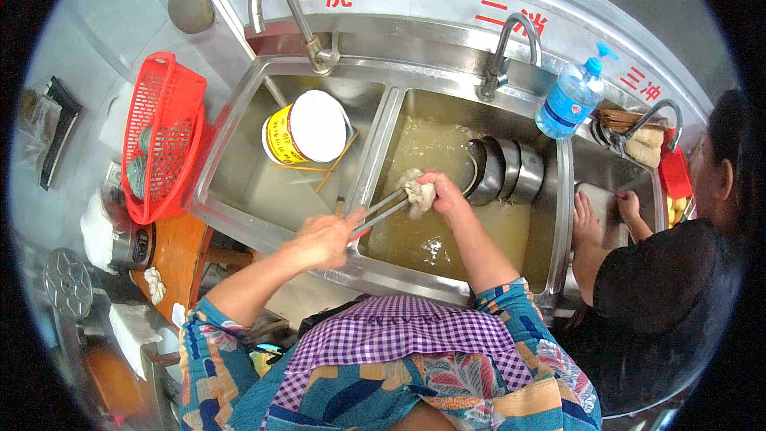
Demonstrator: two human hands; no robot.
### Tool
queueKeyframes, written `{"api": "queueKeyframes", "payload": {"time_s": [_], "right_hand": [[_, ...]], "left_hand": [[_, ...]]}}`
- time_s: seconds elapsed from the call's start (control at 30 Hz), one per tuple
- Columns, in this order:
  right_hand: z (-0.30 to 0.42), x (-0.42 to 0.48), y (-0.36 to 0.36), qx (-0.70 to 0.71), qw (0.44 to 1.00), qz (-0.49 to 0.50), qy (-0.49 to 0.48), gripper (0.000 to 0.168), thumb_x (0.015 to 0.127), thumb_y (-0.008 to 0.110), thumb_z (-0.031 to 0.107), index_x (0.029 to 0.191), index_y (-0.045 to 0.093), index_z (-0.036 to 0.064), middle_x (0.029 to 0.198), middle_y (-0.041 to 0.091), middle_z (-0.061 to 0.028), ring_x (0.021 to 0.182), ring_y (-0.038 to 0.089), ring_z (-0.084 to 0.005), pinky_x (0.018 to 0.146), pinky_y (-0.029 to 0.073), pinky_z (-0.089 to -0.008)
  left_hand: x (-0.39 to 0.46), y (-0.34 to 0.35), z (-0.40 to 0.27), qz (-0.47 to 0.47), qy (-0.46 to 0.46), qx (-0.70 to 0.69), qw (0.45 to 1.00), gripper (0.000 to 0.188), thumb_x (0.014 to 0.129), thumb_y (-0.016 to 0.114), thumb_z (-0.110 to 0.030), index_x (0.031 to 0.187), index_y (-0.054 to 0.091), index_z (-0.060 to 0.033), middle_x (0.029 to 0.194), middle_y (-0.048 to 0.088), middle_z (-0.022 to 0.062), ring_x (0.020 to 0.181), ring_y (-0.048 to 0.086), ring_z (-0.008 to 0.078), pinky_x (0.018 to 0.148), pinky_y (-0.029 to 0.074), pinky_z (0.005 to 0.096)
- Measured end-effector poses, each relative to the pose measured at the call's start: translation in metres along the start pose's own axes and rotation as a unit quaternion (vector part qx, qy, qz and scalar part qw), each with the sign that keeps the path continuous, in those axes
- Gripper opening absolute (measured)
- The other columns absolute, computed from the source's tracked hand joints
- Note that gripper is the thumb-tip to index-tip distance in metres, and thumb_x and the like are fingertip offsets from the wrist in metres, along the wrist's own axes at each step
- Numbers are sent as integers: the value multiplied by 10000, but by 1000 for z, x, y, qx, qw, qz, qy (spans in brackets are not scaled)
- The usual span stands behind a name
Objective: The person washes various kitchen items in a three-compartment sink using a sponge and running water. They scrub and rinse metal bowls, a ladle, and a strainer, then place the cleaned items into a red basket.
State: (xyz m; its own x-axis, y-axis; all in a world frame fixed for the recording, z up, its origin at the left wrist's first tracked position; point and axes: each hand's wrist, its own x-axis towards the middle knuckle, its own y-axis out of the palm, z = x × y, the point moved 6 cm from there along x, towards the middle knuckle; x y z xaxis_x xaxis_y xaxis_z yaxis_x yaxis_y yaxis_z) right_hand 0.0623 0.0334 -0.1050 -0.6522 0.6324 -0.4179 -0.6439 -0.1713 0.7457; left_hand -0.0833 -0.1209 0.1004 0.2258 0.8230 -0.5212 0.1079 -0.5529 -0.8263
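Note:
Over the near left corner of the middle basin, my left hand (326, 239) grips the handle end of a pair of metal tongs (383, 209). My right hand (444, 193) holds a wet, pale cloth (417, 193) around the far ends of the tongs. Below them, cloudy water (434, 233) stands in the steel basin (565, 191). Several steel bowls (523, 170) lean together, partly in the water, just right of my right hand. In the left basin (239, 191) a white bucket with a yellow label (308, 129) stands beside wooden chopsticks (326, 175).
A red plastic basket (161, 137) with bowls stands left of the sink. Curved taps (293, 18) rise behind the basins. A blue-labelled pump bottle (568, 99) stands at the back right. Close on the right, a co-worker in black (664, 293) has both hands in the right basin.

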Motion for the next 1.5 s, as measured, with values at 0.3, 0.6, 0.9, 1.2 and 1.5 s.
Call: {"api": "queueKeyframes", "payload": {"time_s": [0.3, 0.6, 0.9, 1.2, 1.5], "right_hand": [[23, -60, 43, -159, 986, 52, -7, 499, 704, 503, -35, 1194, 445, 42, 992, 594, -114, 847, 594, -203, 714, 496, -291], [18, -99, -21, -790, 611, 41, -12, 167, 709, 544, 174, 786, 621, 48, 814, 621, -188, 752, 584, -348, 682, 456, -417], [34, -118, -73, -813, 547, -188, 66, 466, 677, 683, 411, 996, 626, 76, 975, 626, -150, 935, 587, -296, 794, 462, -402], [-31, -98, -90, -835, 453, -43, 310, 431, 739, 607, 374, 1056, 618, 81, 1119, 585, -120, 1025, 554, -314, 854, 447, -408], [-1, -99, -72, -850, 445, -92, 266, 309, 784, 534, 242, 1054, 621, 122, 1110, 597, -92, 1045, 559, -258, 828, 463, -390]], "left_hand": [[-41, -69, 48, -12, 67, 44, 997, 789, 599, 573, -12, 1331, 338, -189, 1032, 588, 191, 929, 554, 377, 783, 445, 442], [-14, -53, 185, -229, -112, -91, 963, 912, 552, 629, -70, 1369, 225, -74, 1178, 509, 233, 1101, 490, 348, 907, 410, 356], [85, -8, 186, -79, -229, -248, 938, 794, 699, 638, -304, 1294, 282, 82, 1112, 522, 282, 1055, 521, 351, 930, 395, 376], [174, -43, -8, -131, 76, -333, 931, 478, 775, 622, -315, 1135, 501, -25, 913, 615, 125, 791, 599, 209, 734, 472, 315], [362, 171, 30, -247, -279, -572, 730, 488, 808, 529, -333, 1185, 464, -29, 1155, 471, 206, 1029, 467, 314, 869, 373, 436]]}}
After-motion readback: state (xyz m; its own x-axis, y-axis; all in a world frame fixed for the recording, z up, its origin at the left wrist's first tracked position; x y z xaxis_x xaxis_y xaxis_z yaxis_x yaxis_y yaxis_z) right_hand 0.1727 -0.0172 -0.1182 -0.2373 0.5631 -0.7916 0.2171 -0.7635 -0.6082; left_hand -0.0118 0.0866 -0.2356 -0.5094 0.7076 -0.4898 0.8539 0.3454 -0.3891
